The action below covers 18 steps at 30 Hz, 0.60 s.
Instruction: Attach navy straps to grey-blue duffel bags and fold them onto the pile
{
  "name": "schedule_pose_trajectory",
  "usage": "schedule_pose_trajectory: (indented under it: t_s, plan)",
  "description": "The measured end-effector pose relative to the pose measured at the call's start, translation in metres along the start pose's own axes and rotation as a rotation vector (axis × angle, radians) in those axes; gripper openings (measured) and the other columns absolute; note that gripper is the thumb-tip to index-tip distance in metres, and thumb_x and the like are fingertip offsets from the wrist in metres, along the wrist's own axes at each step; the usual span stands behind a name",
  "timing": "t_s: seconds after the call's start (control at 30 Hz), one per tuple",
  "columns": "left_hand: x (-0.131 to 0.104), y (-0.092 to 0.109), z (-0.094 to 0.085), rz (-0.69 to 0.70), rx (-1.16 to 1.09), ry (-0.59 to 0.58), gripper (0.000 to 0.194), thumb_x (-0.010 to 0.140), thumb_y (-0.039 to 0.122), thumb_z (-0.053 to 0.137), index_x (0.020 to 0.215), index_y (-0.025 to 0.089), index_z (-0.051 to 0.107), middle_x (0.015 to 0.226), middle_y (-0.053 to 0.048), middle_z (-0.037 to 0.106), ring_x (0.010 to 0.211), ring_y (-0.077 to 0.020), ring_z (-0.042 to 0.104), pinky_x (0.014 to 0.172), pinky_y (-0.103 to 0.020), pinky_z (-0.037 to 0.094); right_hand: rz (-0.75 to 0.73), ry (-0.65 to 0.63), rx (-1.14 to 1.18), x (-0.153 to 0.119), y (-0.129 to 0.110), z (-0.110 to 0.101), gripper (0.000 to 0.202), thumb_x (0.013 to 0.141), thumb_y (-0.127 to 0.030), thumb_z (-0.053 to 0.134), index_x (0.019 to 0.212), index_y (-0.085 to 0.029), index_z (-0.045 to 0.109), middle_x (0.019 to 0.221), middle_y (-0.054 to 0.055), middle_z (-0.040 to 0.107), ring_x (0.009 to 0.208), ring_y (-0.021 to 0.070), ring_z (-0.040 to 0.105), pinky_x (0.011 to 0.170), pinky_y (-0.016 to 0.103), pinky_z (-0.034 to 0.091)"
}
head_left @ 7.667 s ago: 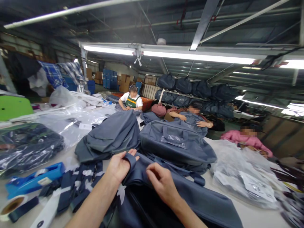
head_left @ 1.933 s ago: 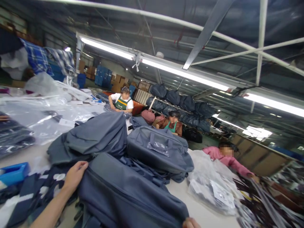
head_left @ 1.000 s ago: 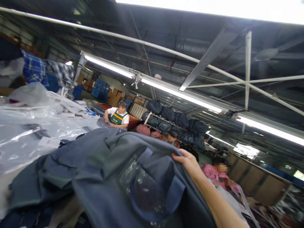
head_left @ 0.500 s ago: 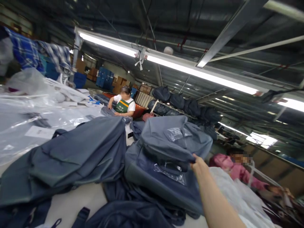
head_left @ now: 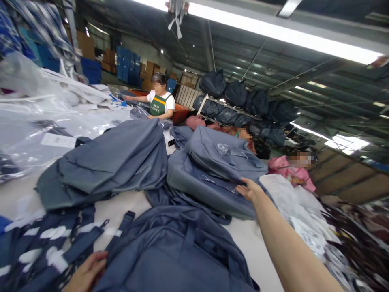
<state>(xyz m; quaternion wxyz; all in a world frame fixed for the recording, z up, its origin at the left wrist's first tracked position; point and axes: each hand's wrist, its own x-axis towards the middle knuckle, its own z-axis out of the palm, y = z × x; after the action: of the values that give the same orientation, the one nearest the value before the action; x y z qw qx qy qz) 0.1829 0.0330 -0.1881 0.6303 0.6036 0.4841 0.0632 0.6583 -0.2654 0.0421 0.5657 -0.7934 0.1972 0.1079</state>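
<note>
A dark blue-grey backpack lies closest to me, its top toward the middle of the table. My left hand is at this bag's left edge, fingers bent against the fabric; the fingertips are partly hidden. Farther off, my right hand reaches to a second grey-blue backpack, its fingers apart beside the edge of the raised front panel. Clear plastic shows on that bag. A third grey-blue backpack lies to the left of it.
Navy straps with white pieces lie at lower left. Clear plastic bags cover the table's far left. White plastic and dark strips lie at right. One person in a green apron works across the table; another wears pink.
My right hand has loosened from the far backpack's panel edge, and the panel sits lower. My left hand has come into view at lower left. The view has tilted down.
</note>
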Motion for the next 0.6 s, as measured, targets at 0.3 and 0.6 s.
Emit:
schedule_pose_trajectory:
  t_s: [0.3, 0.6]
  plan:
    - [-0.060, 0.035, -0.018, 0.021, 0.019, -0.136, 0.063, 0.062, 0.068, 0.066, 0.100, 0.018, 0.064, 0.077, -0.002, 0.068, 0.069, -0.0211, 0.062, 0.058, -0.027, 0.047, -0.188, -0.541, -0.548, -0.156, 0.140, -0.120, 0.052, 0.058, -0.048, 0.082, 0.099, -0.017, 0.073, 0.090, 0.009, 0.076, 0.089, 0.0305, 0.070, 0.086, 0.046, 0.055]
    - [-0.133, 0.123, -0.002, 0.397, 0.352, -0.229, 0.027, 0.060, 0.048, 0.058, 0.063, 0.022, 0.056, 0.064, -0.001, 0.061, 0.075, -0.0258, 0.061, 0.068, -0.031, 0.047, -0.501, -0.390, -0.836, -0.250, 0.270, -0.197, 0.076, 0.076, -0.065, 0.057, 0.131, -0.012, 0.062, 0.139, 0.019, 0.059, 0.130, 0.0389, 0.053, 0.113, 0.049, 0.041]
